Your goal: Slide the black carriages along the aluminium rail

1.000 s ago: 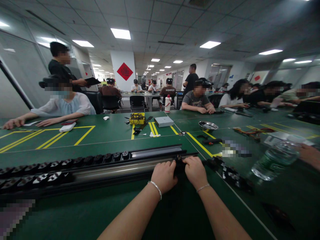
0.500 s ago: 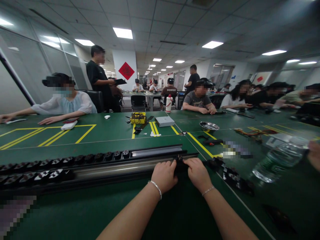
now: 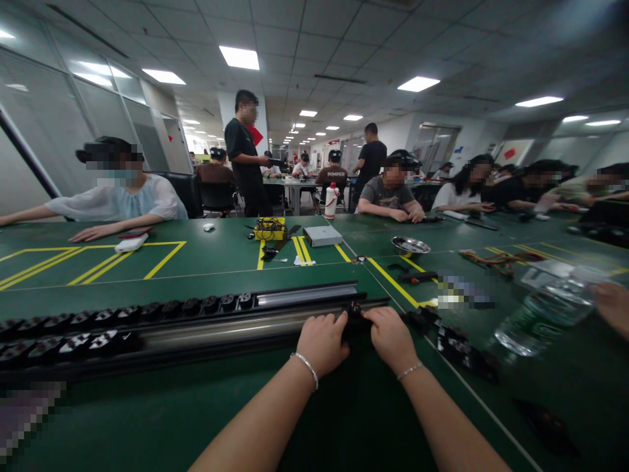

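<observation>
My left hand and my right hand meet at the right end of the front long black rail. Between their fingertips is a small black part with metal bits on top, pinched from both sides. My fingers partly cover it, so whether it sits in the rail is hard to see. A second black rail lies just behind. Several similar black round parts stand in a row along the left stretch of both rails.
More black parts lie right of my right hand. Beyond are a water bottle, a metal bowl, a grey box and a yellow box with cables. Another person's hand shows at the right edge. People sit across the green table.
Both my hands stay nearly in place, still pinching the black part. In the background, a standing person holding a dark flat object has moved to the right. The view has shifted slightly.
</observation>
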